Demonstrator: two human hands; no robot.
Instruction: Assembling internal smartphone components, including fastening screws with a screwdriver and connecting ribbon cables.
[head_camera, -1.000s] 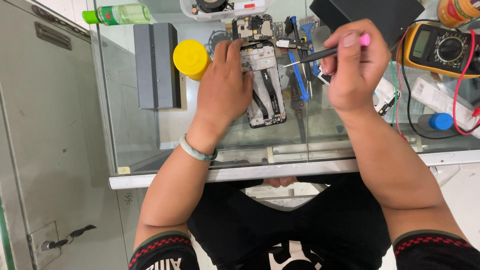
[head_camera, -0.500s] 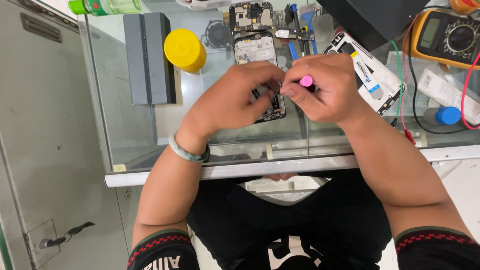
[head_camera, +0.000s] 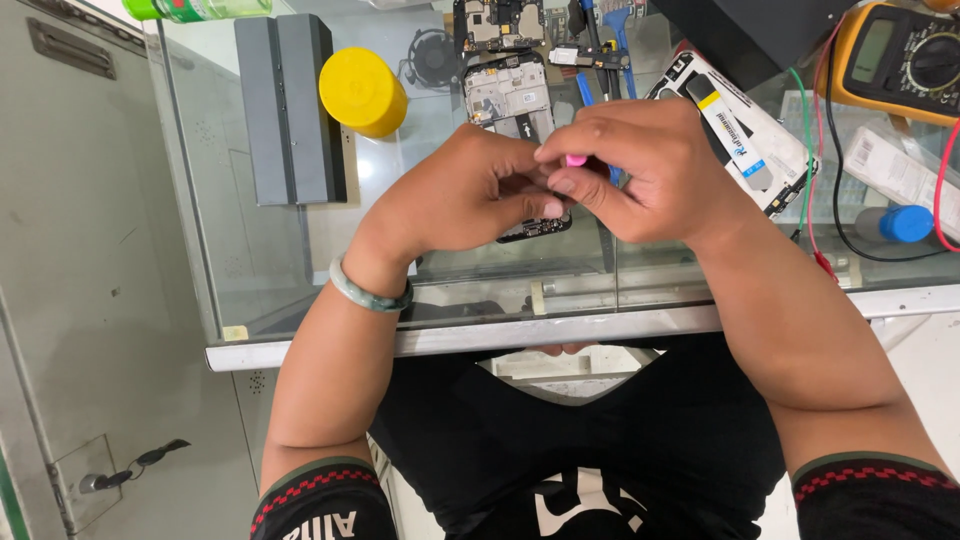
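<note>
Pinched a small pink-tipped tool (head_camera: 576, 160) between thumb and fingers of the right hand (head_camera: 655, 175), with only the pink end showing past the fingertips. Met the left hand (head_camera: 465, 195) there, its fingers curled inward and touching the right hand's fingertips; could not tell whether the left hand gripped anything of its own. Wore a pale green bangle (head_camera: 368, 290) on the left wrist.

Worked directly over an opened phone (head_camera: 512, 105), lying flat on the glass counter (head_camera: 260, 250) with its inner frame facing up, its near end hidden under both hands. Lay just beyond it, a separate circuit board (head_camera: 498, 22) at the far edge of view, with blue-handled tools (head_camera: 620, 25) beside that. Rested to the right, close beside the right hand, a second phone frame (head_camera: 775, 165) in white, with a slim yellow-and-blue tube (head_camera: 730, 130) across it. Sat farther right, a yellow multimeter (head_camera: 905, 60) with red and black leads (head_camera: 940, 190) trailing toward the counter's edge, and a blue cap (head_camera: 905, 223) near them.

Stood to the left, well apart from the hands, a yellow round lid (head_camera: 362, 92) and a dark grey flat block (head_camera: 290, 105), with a green bottle (head_camera: 195, 9) at the far corner.

Showed shelves dimly through the clear glass top, edged in front by a pale metal rail (head_camera: 500, 335). Stood alongside on the left, a grey metal cabinet (head_camera: 90, 250) with keys (head_camera: 140, 462) hanging from a lock in its door.
</note>
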